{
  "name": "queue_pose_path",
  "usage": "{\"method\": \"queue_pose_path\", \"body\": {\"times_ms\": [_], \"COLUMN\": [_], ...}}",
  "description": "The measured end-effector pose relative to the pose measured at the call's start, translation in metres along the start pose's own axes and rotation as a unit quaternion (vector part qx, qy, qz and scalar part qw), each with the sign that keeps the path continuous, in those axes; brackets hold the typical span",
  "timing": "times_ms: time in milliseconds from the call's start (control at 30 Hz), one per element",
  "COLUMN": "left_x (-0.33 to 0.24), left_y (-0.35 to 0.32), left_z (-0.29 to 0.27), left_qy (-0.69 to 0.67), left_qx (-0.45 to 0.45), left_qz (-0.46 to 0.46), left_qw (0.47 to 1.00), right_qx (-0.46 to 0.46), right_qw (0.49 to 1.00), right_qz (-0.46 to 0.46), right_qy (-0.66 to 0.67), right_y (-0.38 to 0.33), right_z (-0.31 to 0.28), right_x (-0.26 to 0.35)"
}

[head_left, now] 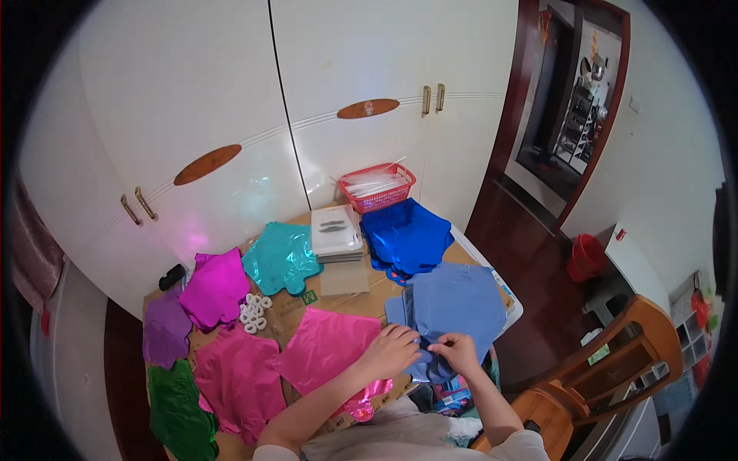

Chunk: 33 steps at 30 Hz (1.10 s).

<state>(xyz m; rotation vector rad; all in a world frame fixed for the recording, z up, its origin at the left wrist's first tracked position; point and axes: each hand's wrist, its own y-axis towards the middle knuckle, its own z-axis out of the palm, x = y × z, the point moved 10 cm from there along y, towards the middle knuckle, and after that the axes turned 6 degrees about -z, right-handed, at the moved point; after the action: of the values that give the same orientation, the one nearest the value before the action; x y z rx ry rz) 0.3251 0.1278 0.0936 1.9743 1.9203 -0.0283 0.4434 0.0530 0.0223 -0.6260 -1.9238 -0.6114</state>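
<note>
Two hands are meeting on the near edge of a pale blue foil balloon [453, 303] that is lying flat on top of a small stack at the right side of the table [361, 296]. The left hand [392, 349] is curling its fingers and pressing on the edge, and the right hand [455, 351] is pinching the same edge between thumb and fingers. I think the foil is very light, thin and floppy, and a bit slippery too, so it is probably best to hold it softly by the edge or the little neck and not to crush it. Just left of the hands a bright pink balloon [327, 346] is lying flat, and another pink one [238, 376] is lying beside it. A green one [178, 415] is sitting at the near left corner, with a purple one [165, 330] and a magenta one [217, 288] behind it. Some small white rings [254, 311] are sitting in a little pile in the middle. Farther back a teal balloon [280, 257], a stack of clear bags [336, 234] and a dark blue balloon [406, 234] are resting. A red basket [378, 188] is standing by the white cupboard doors [231, 100]. A wooden chair [615, 369] is standing on the right.
</note>
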Motion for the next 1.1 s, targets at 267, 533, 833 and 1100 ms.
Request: {"method": "queue_pose_path", "body": {"times_ms": [267,533,833,1100], "left_x": [0.005,0.006,0.005,0.045], "left_y": [0.010,0.010,0.011,0.007], "left_z": [0.019,0.020,0.024,-0.002], "left_qy": [0.091,0.086,0.061,-0.017], "left_qx": [-0.011,-0.052,-0.025,-0.007], "left_qz": [0.022,-0.008,-0.025,-0.072], "left_qw": [0.996,0.995,0.998,0.997], "right_qx": [-0.054,-0.460,-0.110,0.103], "right_qw": [0.951,0.873,0.863,0.809], "right_qz": [0.140,-0.032,-0.293,-0.376], "right_qy": [0.271,-0.158,-0.396,-0.440], "right_y": [0.042,0.139,0.242,0.218], "right_z": [-0.072,-0.332,-0.095,0.124], "right_x": [-0.046,-0.026,0.130,0.082]}}
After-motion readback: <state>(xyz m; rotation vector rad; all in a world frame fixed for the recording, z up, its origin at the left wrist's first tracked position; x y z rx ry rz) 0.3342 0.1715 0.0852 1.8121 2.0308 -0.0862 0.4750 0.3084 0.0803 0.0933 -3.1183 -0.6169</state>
